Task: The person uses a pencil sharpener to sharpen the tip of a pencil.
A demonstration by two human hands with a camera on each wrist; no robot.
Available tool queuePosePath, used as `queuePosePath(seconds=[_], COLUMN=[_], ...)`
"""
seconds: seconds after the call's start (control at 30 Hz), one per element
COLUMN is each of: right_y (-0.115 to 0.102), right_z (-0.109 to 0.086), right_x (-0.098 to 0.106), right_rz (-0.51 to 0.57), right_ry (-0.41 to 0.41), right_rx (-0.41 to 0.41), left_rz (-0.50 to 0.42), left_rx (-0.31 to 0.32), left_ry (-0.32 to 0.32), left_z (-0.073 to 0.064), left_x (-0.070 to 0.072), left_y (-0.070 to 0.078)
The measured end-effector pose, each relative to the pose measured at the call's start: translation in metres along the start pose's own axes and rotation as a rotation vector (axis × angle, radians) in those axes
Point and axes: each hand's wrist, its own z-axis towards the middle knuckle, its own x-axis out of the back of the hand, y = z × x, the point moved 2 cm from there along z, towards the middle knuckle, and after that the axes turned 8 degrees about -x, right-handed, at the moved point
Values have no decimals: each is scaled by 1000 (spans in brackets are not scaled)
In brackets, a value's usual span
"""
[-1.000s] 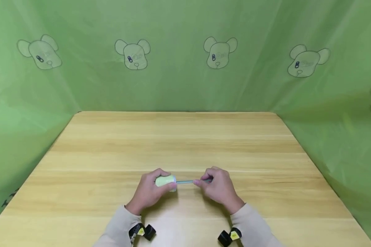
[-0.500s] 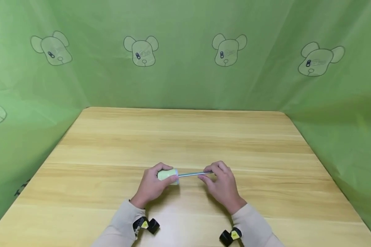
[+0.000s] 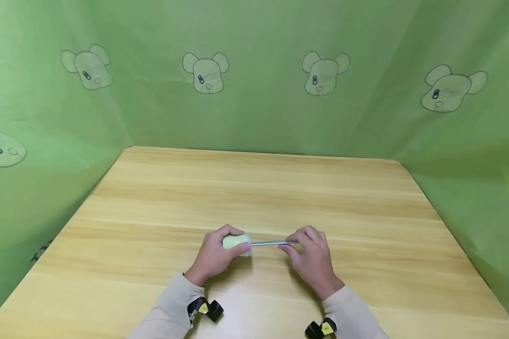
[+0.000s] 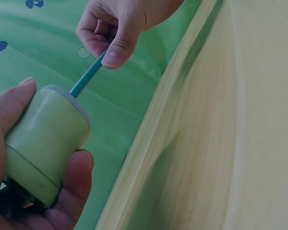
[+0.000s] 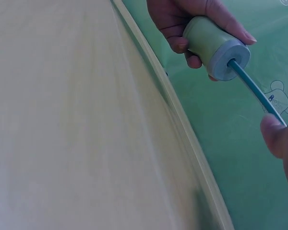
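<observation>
A light green, barrel-shaped pencil sharpener (image 4: 50,134) with a grey-blue end face lies in the grip of my left hand (image 3: 214,254), thumb on one side and fingers on the other. From the hole in that face sticks a thin teal pencil (image 5: 255,90), pointing right in the head view. My right hand (image 3: 315,259) pinches the pencil between thumb and fingers, a short way from the sharpener. The pencil's tip is hidden inside the sharpener, and my right hand covers its outer end. Both hands are raised over the table, near its front.
The wooden table (image 3: 254,193) stretches away beyond my hands. Green cloth (image 3: 263,122) with bear-head drawings hangs around its back and sides. A black wrist camera (image 3: 208,309) is strapped to my left sleeve, and another (image 3: 320,328) to my right.
My right fingers were curled in around the pencil, then straightened, and now pinch it slightly more bent. My left hand keeps its grip. The head view has swung a little left.
</observation>
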Motion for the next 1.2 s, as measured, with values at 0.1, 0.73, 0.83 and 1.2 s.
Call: queuePosePath(seconds=[0.1,0.73,0.83,1.2], right_y=[1,-2,-2,-6], right_z=[-1,8,8,9], right_x=[1,5,5,1], right_rz=[36,93,-40,43], right_ry=[14,-334,-85,267], right_rx=[27,-382,-180,204], left_rz=[-6,155,115,-69], left_rx=[-6,-288,-222,-11], left_ry=[-5,-87,-92,-61], left_z=[0,1,1,2], left_x=[-1,3,4,7], left_y=[2,6,8,8])
